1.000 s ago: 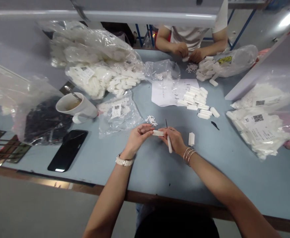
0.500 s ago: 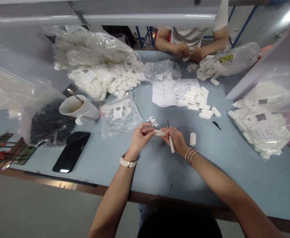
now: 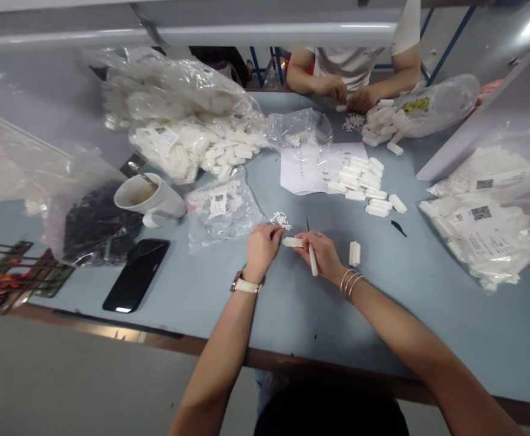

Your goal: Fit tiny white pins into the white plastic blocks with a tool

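Note:
My right hand (image 3: 323,253) pinches a small white connector block (image 3: 292,242) at its fingertips. The same hand grips a white pen-like tool (image 3: 311,257) with a dark tip pointing away from me. My left hand (image 3: 262,244) lies palm down just left of the block. Its fingers are curled together beside a little pile of tiny white pieces (image 3: 281,219); what they pinch, if anything, is hidden. A single white block (image 3: 354,253) stands on the blue table (image 3: 292,309) right of my right hand.
Several finished white blocks (image 3: 362,181) lie on a paper sheet (image 3: 305,172). Clear bags of white parts (image 3: 187,130) (image 3: 485,233) flank me. At left are a mug (image 3: 149,197), a black phone (image 3: 137,274) and a bag of dark parts (image 3: 97,224). A person (image 3: 351,79) works opposite.
My left hand has let go of the block, turned palm down and moved to the pile of tiny pieces. My right hand keeps the block and tool.

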Motion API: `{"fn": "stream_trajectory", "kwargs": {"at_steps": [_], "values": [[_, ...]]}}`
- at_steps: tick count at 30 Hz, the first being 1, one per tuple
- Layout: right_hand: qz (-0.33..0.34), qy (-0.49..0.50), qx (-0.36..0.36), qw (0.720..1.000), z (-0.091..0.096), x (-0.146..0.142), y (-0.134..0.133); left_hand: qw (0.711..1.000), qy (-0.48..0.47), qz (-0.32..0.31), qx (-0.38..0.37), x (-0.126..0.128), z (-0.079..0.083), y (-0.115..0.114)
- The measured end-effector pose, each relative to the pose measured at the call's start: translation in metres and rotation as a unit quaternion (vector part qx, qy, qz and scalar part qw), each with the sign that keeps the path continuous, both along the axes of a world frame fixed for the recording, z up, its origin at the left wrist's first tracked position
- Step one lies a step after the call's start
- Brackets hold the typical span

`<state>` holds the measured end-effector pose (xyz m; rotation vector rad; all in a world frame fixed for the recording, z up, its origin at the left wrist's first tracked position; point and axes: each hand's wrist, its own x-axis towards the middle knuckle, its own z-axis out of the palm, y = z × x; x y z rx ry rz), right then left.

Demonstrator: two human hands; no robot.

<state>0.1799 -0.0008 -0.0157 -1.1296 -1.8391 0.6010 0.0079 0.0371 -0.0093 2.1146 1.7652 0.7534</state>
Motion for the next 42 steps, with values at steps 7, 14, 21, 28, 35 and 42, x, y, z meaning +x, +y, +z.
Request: {"fn": "stream_trajectory", "kwargs": {"at_steps": [7,14,21,28,35,42], "values": [[-0.007,-0.005,-0.004,1.000,0.003,0.001,-0.001,0.999,0.025,0.024,0.017,0.002,-0.001,0.001],[-0.018,0.012,-0.010,1.000,0.001,0.001,0.000,0.998,0.044,0.025,-0.040,-0.003,0.010,-0.006],[-0.019,0.005,-0.017,1.000,0.001,0.001,0.000,0.999,0.035,-0.021,-0.019,-0.015,0.008,-0.013],[-0.021,0.019,-0.026,0.999,0.001,0.002,0.000,0.999,0.031,-0.004,-0.030,-0.010,0.010,-0.014],[-0.021,0.030,-0.030,0.999,0.002,0.002,0.001,0.949,-0.293,-0.036,-0.110,-0.008,0.020,-0.019],[-0.020,0.031,-0.029,0.999,0.004,0.003,0.001,0.941,-0.314,-0.068,-0.105,0.005,0.014,-0.019]]}}
